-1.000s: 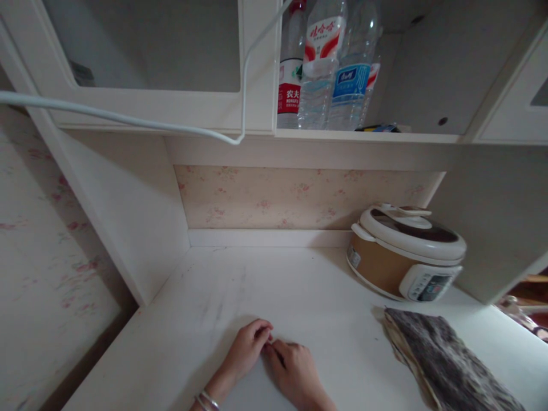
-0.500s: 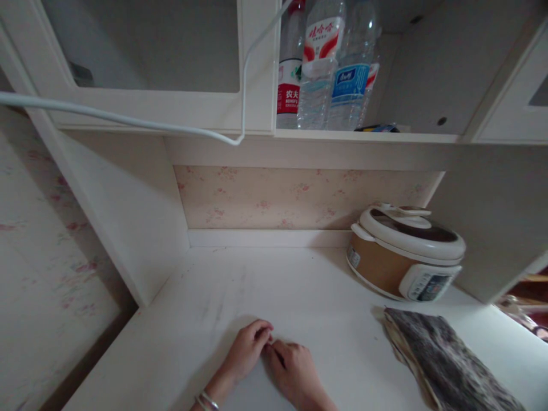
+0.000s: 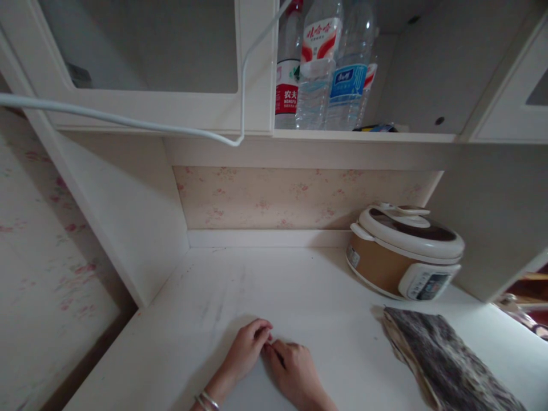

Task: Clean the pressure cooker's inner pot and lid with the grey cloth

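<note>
My left hand (image 3: 250, 346) rests on the white countertop (image 3: 295, 285) with its fingers curled in. A bracelet (image 3: 206, 401) circles that wrist. Beside it lies my right hand (image 3: 293, 365), also closed, its thumb and forefinger meeting the fingertips of the left. Nothing shows in either hand, though the inner sides of the fingers are partly hidden. A dark fuzzy folded cloth (image 3: 449, 354) with a pale edge lies on the counter to the right of my hands.
A white and tan electric cooker (image 3: 381, 262) stands at the back right, lid on. Overhead, an open shelf holds several plastic water bottles (image 3: 317, 74) beside a glass-fronted cabinet door (image 3: 257, 108). A white cable (image 3: 171, 127) hangs across the upper left. Dark smudges (image 3: 220, 302) mark the counter.
My hands stay in the same place and pose. The view has shifted very slightly; nothing else has visibly moved.
</note>
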`<state>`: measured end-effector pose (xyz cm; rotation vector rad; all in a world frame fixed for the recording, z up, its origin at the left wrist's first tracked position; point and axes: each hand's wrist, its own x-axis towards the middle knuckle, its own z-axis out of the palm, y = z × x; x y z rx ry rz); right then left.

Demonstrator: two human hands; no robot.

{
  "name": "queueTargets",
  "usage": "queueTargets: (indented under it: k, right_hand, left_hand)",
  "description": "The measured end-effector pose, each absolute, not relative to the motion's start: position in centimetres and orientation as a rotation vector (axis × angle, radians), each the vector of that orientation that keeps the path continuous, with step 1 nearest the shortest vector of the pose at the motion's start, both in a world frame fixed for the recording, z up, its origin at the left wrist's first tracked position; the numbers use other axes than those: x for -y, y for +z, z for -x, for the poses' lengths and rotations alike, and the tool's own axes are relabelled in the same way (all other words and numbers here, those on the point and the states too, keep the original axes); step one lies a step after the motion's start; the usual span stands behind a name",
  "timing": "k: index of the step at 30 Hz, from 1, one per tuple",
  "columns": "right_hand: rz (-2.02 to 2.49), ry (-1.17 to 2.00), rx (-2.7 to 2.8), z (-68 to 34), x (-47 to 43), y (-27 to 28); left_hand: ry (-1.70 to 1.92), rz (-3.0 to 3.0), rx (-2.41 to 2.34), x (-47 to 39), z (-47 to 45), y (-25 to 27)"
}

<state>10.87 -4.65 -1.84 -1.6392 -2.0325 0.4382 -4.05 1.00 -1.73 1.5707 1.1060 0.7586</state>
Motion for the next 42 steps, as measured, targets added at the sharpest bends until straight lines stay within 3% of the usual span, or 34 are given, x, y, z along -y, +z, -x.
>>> queueTargets:
  k: [24, 34, 37, 42]
  right_hand:
    - [1.628, 0.464, 2.007, -10.9, 4.7, -2.1]
    - [1.502, 0.950, 1.294, -14.3, 5.5, -0.9]
    - [1.614, 0.740, 1.337, -20.4, 7.4, 0.1]
    - [2.085, -0.066, 1.416, -34.3, 11.8, 0.4]
  left_hand:
    - [0.752, -1.582, -1.115, -1.1, 4.1, -1.8]
    - [0.786, -1.492, -1.212, -1.9, 4.0, -2.8]
    - [0.728, -1.587, -1.257, -1.7, 3.7, -3.0]
    - [0.452, -1.971, -1.344, -2.3, 1.3, -0.9]
